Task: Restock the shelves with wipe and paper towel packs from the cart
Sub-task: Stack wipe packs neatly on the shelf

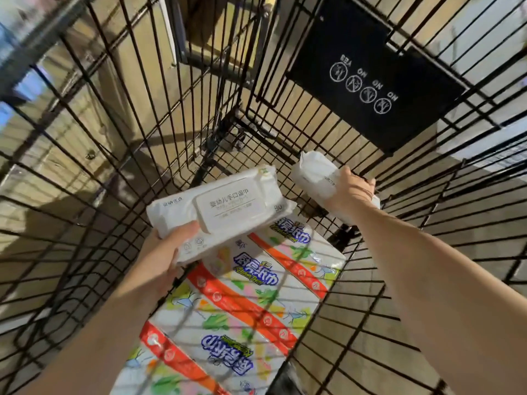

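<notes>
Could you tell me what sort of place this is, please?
Probably a shop or stockroom: a wire shopping cart with a warning panel holds paper towel packs, and the left hand and right hand each grip a wipe pack.

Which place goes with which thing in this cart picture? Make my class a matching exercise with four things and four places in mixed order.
Things:
1. lidded wipe pack
2. plain white pack
3. paper towel pack
4. black panel

Places:
A. lying on the bottom of the cart
B. gripped by the right hand
C. on the cart's wire wall
D. gripped by the left hand

Pairs: 1-D, 2-B, 3-A, 4-C
</notes>
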